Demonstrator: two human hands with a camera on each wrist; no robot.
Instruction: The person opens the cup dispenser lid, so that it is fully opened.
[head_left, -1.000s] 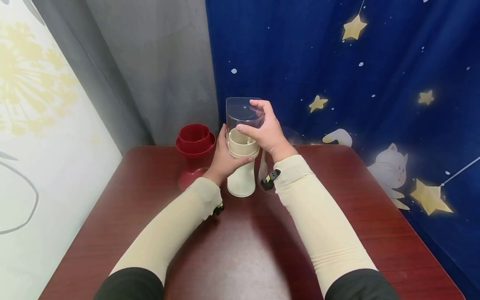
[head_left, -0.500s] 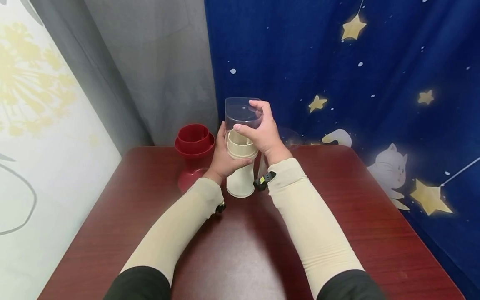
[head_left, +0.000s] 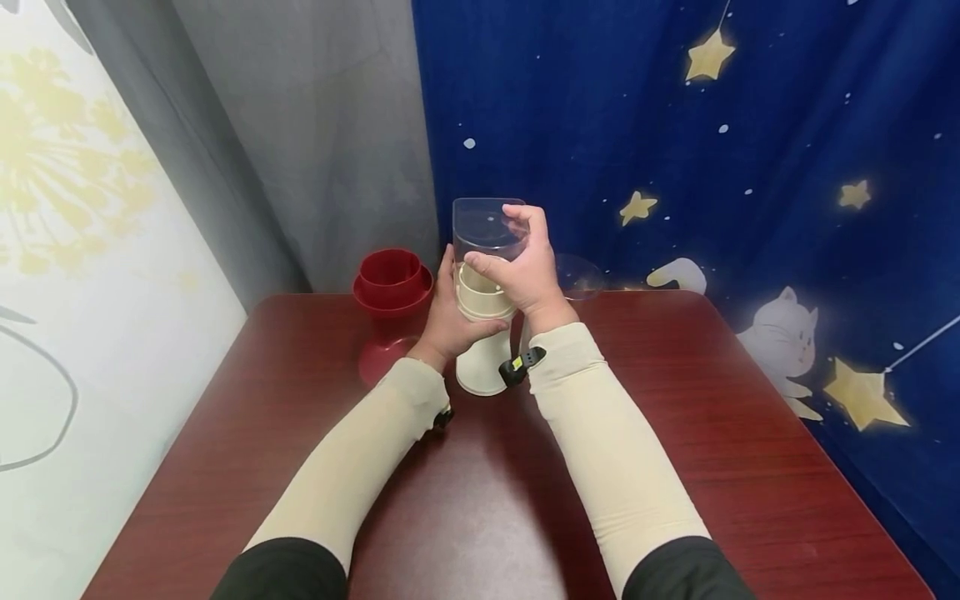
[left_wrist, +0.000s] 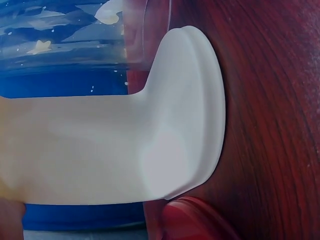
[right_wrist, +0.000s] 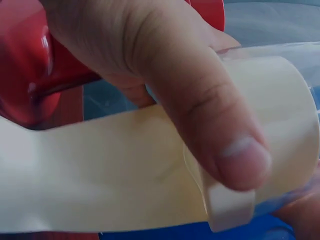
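A cream plastic stand with a flared foot rises from the table, its narrower collar at the top. My left hand grips it just under the collar, thumb across the front; in the right wrist view that thumb lies over the stand's rim. A clear plastic container, rounded with one flat side, sits upside down around the collar. My right hand holds this container from the right, thumb in front and fingers at its upper end. In the left wrist view, the stand's foot meets the tabletop.
A red stand of similar shape is close on the left. Behind my right wrist is another clear container, partly hidden. The dark red table ends at the back against grey and blue star-printed curtains.
My right wrist and forearm have swung left while the fingers keep hold of the clear container. My left hand and the stand stay almost where they were.
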